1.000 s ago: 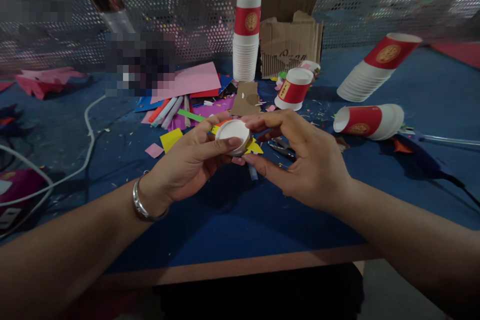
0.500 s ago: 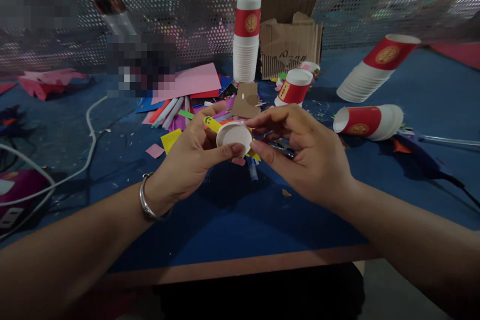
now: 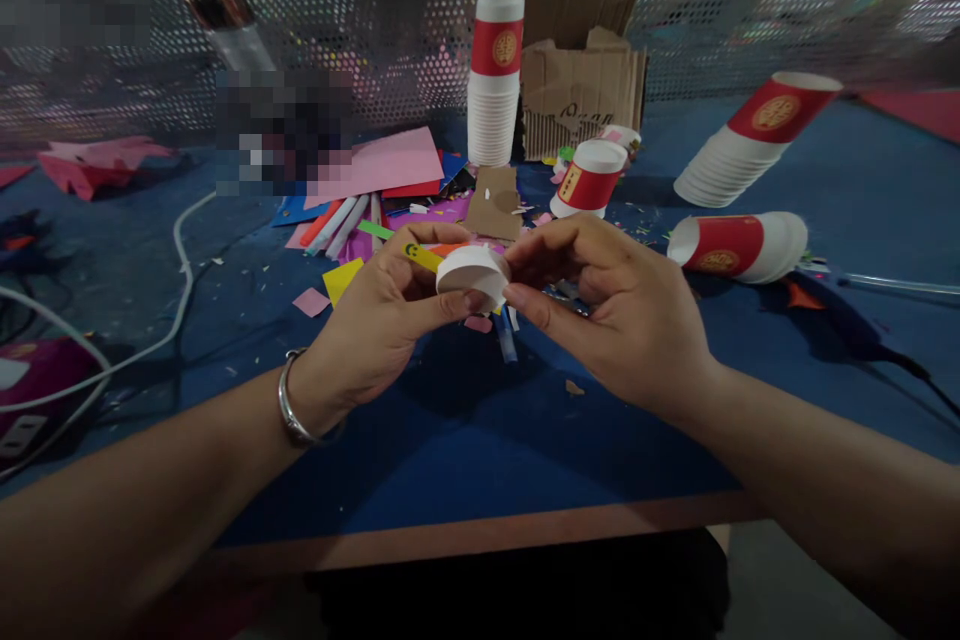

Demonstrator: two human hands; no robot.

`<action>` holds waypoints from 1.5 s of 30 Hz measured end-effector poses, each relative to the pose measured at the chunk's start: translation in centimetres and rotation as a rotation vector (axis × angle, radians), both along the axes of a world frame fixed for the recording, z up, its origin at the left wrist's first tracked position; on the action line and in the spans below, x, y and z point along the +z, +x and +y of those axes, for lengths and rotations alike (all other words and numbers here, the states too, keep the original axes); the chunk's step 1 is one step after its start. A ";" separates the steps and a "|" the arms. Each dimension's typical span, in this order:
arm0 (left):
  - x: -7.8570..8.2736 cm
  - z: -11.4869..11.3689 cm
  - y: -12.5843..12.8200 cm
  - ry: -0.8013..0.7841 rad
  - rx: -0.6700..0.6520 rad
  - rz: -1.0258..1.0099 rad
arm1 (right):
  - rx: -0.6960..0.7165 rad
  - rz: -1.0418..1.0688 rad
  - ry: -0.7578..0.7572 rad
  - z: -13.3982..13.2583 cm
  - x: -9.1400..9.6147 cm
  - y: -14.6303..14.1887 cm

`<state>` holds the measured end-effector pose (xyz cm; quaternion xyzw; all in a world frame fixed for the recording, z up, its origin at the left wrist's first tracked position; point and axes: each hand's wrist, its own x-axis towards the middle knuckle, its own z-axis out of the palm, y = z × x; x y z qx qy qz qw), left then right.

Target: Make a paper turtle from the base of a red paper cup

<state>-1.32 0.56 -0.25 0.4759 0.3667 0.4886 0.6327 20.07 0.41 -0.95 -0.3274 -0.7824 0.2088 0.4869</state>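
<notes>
Gripping white cup base above table centre, left hand closed around it from 9 o'clock; right hand pinching rim from 3 o'clock. Advisable: pressing lightly, avoiding crushing yellow strip.

An upright cup stack stands left of the cardboard box, marker pens lying before both.

A blue table with a brown front edge fills the view. Behind it stands a perforated metal screen, catching dim light. Grey floor shows lower right.
</notes>
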 end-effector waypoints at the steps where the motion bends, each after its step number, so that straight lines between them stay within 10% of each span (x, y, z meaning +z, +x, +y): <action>1: 0.1 0.0 0.0 0.001 0.005 0.008 | -0.004 0.003 0.012 0.0 0.0 0.0; 15: 0.5 -1.0 0.3 0.249 0.143 0.423 | -0.049 -0.204 0.308 0.2 -0.2 0.3; 34: -0.5 -1.2 0.3 0.153 0.035 0.161 | -0.022 -0.227 0.291 0.2 -0.1 0.5; 45: 0.5 -1.7 0.4 0.244 0.100 0.337 | -0.024 -0.232 0.277 0.4 -0.3 0.4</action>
